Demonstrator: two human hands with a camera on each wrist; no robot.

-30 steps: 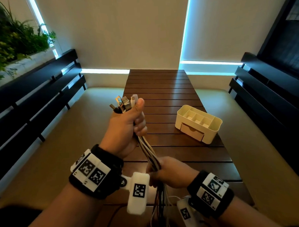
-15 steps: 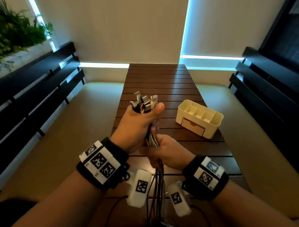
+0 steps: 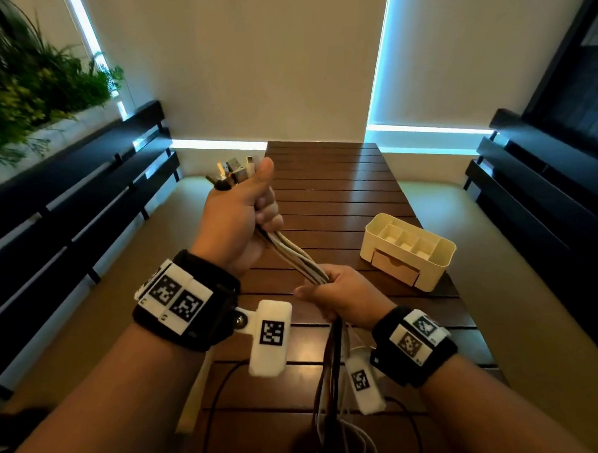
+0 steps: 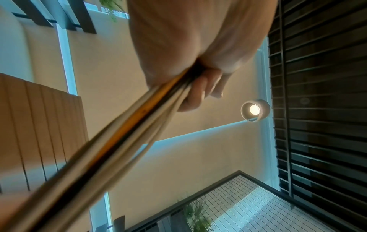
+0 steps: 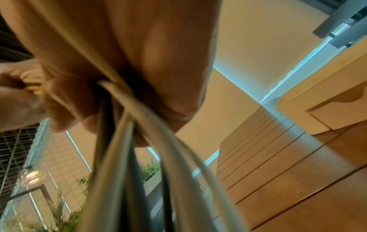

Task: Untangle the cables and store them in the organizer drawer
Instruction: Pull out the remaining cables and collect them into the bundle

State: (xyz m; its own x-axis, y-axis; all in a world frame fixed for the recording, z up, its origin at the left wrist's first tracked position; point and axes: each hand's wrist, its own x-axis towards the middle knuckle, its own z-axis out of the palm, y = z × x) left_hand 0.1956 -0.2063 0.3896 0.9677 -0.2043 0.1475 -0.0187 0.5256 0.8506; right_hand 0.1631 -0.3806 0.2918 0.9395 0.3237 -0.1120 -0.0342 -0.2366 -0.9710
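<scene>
A bundle of several cables (image 3: 294, 257), white, black and orange, runs taut between my two hands above the wooden table. My left hand (image 3: 242, 208) grips its upper end in a fist, and the plugs (image 3: 235, 171) stick out above the thumb. Lower and to the right, my right hand (image 3: 335, 295) holds the same bundle, whose loose ends hang down past the table's near edge. The left wrist view shows the cables (image 4: 127, 135) leaving my left hand (image 4: 198, 66). In the right wrist view they hang (image 5: 127, 141) from my right hand (image 5: 119, 78). The cream organizer (image 3: 408, 252) stands at the right with its drawer (image 3: 393, 270) closed.
The slatted wooden table (image 3: 326, 177) stretches away from me between cushioned benches with dark slatted backs (image 3: 67, 209). Plants (image 3: 27, 84) fill the upper left corner. Thin black wires from the wrist cameras trail over the table's near end (image 3: 222, 394).
My left hand has risen and moved left with the plug ends. My right hand has slid down the bundle, so a longer stretch of cable shows between the hands.
</scene>
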